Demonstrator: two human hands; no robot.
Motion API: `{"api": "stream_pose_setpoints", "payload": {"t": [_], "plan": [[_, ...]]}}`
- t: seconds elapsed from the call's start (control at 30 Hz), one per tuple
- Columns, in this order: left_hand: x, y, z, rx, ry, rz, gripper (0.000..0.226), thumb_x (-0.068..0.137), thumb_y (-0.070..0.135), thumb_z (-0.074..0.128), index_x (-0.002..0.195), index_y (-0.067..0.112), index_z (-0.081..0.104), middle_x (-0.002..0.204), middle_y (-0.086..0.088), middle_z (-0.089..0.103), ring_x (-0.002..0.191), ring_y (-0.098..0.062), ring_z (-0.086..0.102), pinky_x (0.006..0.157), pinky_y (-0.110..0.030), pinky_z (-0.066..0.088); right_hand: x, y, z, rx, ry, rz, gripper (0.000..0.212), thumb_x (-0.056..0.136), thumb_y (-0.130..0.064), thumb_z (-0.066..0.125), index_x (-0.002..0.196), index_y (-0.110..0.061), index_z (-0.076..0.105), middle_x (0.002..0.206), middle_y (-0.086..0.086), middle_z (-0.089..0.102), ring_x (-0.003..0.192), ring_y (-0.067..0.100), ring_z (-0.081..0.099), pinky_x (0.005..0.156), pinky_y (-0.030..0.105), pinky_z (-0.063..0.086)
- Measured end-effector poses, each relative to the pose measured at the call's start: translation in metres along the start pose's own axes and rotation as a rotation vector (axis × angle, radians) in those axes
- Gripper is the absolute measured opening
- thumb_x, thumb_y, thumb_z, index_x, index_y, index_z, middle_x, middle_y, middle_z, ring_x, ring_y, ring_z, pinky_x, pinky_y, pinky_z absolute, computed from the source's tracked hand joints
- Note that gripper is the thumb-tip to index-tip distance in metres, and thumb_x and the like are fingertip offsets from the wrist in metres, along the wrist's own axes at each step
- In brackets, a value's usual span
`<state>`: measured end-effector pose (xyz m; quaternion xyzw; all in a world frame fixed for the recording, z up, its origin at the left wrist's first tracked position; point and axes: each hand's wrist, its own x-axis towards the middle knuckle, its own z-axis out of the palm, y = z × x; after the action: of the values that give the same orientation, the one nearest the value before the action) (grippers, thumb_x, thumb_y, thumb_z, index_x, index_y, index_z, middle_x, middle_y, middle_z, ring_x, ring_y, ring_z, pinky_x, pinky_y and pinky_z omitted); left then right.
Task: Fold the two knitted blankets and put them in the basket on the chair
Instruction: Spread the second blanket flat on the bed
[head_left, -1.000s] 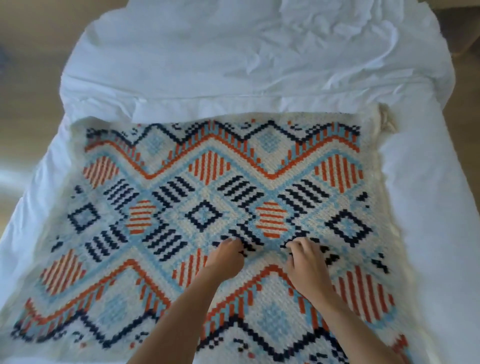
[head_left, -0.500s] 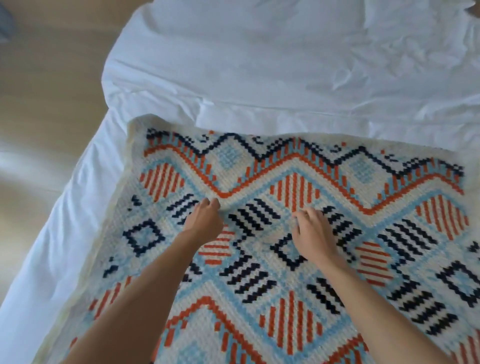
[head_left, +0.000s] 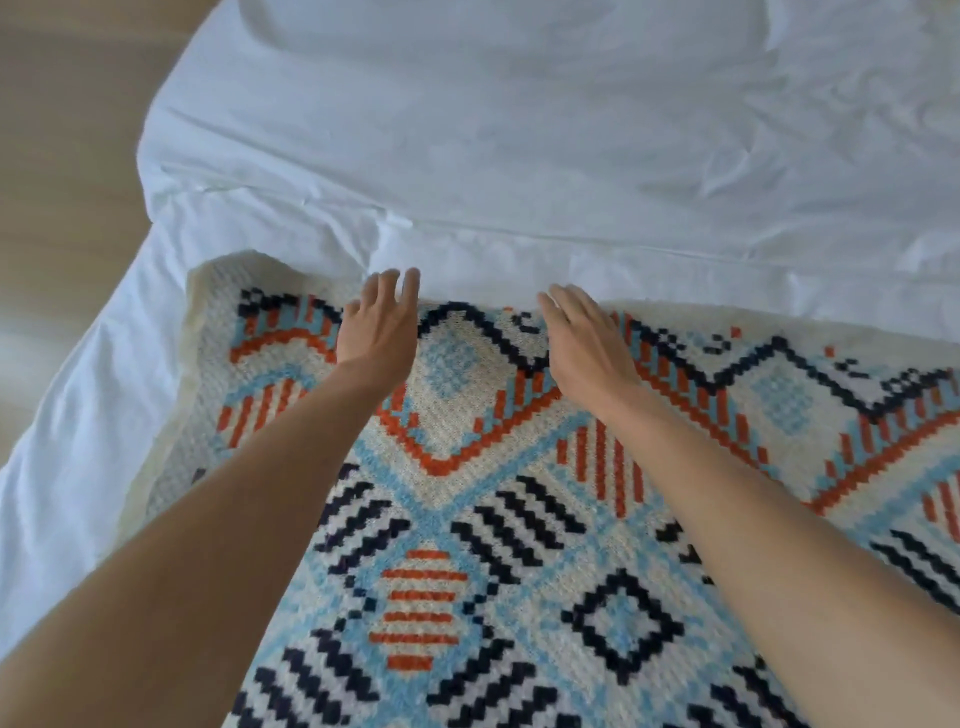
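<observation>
Both the left hand (head_left: 376, 332) and right hand (head_left: 584, 348) reach with straight, relaxed fingers to the far edge of the patterned knitted blanket (head_left: 519, 519), which lies flat on the white bed (head_left: 519, 156).

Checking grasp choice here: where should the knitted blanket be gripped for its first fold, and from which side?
Probably its far cream edge, pinched from above at two spread points. The knitted blanket lies flat on the white sheet, so only the border offers a lip; the left hand and right hand, both open, are at that edge.
</observation>
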<state>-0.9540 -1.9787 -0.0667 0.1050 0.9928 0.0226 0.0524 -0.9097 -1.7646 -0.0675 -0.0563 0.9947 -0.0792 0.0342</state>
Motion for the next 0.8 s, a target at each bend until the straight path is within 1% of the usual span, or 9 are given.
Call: {"api": "stream_pose_setpoints", "payload": {"t": [0.1, 0.2, 0.3, 0.4, 0.5, 0.63, 0.67, 0.73, 0.8], "plan": [[0.023, -0.006, 0.005, 0.195, -0.071, 0.075, 0.059, 0.087, -0.003, 0.050, 0.142, 0.005, 0.028, 0.151, -0.015, 0.024, 0.144, -0.028, 0.012, 0.119, -0.042, 0.014, 0.018, 0.009, 0.006, 0.021, -0.018, -0.013, 0.050, 0.087, 0.011, 0.047, 0.134, -0.006, 0.047, 0.140, 0.012, 0.045, 0.131, 0.028, 0.037, 0.111, 0.035, 0.025], [0.024, -0.007, 0.014, 0.252, -0.120, 0.075, 0.047, 0.086, -0.003, 0.050, 0.132, 0.002, 0.040, 0.136, -0.017, 0.041, 0.132, -0.031, 0.034, 0.112, -0.039, 0.028, 0.020, 0.011, 0.019, 0.004, -0.062, -0.018, 0.035, 0.086, 0.001, 0.054, 0.120, -0.008, 0.056, 0.118, 0.007, 0.057, 0.109, 0.025, 0.048, 0.092, 0.034, 0.040], [0.009, -0.009, 0.024, 0.297, -0.107, 0.083, 0.038, 0.085, -0.001, 0.053, 0.122, 0.003, 0.046, 0.124, -0.014, 0.049, 0.116, -0.030, 0.045, 0.093, -0.037, 0.040, 0.015, 0.011, 0.028, -0.017, -0.077, -0.007, 0.040, 0.085, 0.001, 0.054, 0.123, -0.008, 0.047, 0.117, 0.011, 0.054, 0.105, 0.027, 0.048, 0.083, 0.035, 0.041], [0.001, -0.015, 0.027, 0.308, -0.076, 0.072, 0.034, 0.084, 0.000, 0.052, 0.117, 0.005, 0.043, 0.110, -0.012, 0.060, 0.106, -0.028, 0.052, 0.087, -0.035, 0.043, 0.013, 0.008, 0.025, -0.101, -0.094, -0.043, 0.029, 0.086, -0.002, 0.052, 0.115, -0.007, 0.049, 0.107, 0.009, 0.057, 0.098, 0.027, 0.049, 0.084, 0.036, 0.039], [0.007, -0.019, 0.021, 0.327, -0.019, 0.070, 0.046, 0.082, 0.004, 0.057, 0.123, 0.007, 0.037, 0.107, -0.013, 0.060, 0.101, -0.029, 0.053, 0.083, -0.037, 0.041, 0.015, 0.007, 0.018, -0.153, -0.039, -0.056, 0.024, 0.085, 0.001, 0.051, 0.109, -0.004, 0.050, 0.096, 0.010, 0.059, 0.083, 0.025, 0.051, 0.077, 0.034, 0.039], [0.033, -0.029, -0.003, 0.368, 0.090, -0.013, 0.052, 0.081, 0.001, 0.058, 0.129, 0.006, 0.039, 0.115, -0.020, 0.050, 0.104, -0.032, 0.047, 0.087, -0.041, 0.040, 0.036, 0.013, 0.007, -0.050, 0.138, 0.040, 0.019, 0.084, 0.006, 0.055, 0.101, -0.001, 0.050, 0.095, 0.017, 0.050, 0.056, 0.016, 0.039, 0.046, 0.024, 0.029], [0.039, -0.032, -0.010, 0.354, 0.108, -0.059, 0.052, 0.081, -0.001, 0.058, 0.129, 0.005, 0.040, 0.116, -0.021, 0.048, 0.105, -0.034, 0.045, 0.087, -0.042, 0.040, 0.042, 0.014, 0.005, -0.014, 0.187, 0.067, 0.018, 0.083, 0.008, 0.056, 0.097, -0.001, 0.049, 0.095, 0.018, 0.048, 0.056, 0.016, 0.037, 0.042, 0.023, 0.025], [0.046, -0.039, -0.018, 0.282, 0.105, -0.149, 0.051, 0.080, -0.005, 0.058, 0.128, 0.002, 0.041, 0.117, -0.024, 0.046, 0.105, -0.036, 0.046, 0.084, -0.042, 0.043, 0.049, 0.013, 0.005, 0.053, 0.217, 0.092, 0.022, 0.080, 0.010, 0.057, 0.097, -0.002, 0.049, 0.097, 0.017, 0.045, 0.064, 0.019, 0.042, 0.044, 0.024, 0.036], [0.041, -0.045, -0.013, 0.195, 0.042, -0.204, 0.050, 0.082, -0.005, 0.056, 0.128, 0.002, 0.038, 0.115, -0.024, 0.046, 0.101, -0.035, 0.049, 0.078, -0.040, 0.046, 0.049, 0.008, 0.008, 0.085, 0.179, 0.076, 0.026, 0.081, 0.008, 0.058, 0.104, -0.002, 0.051, 0.102, 0.017, 0.046, 0.079, 0.023, 0.048, 0.060, 0.029, 0.050]]}}
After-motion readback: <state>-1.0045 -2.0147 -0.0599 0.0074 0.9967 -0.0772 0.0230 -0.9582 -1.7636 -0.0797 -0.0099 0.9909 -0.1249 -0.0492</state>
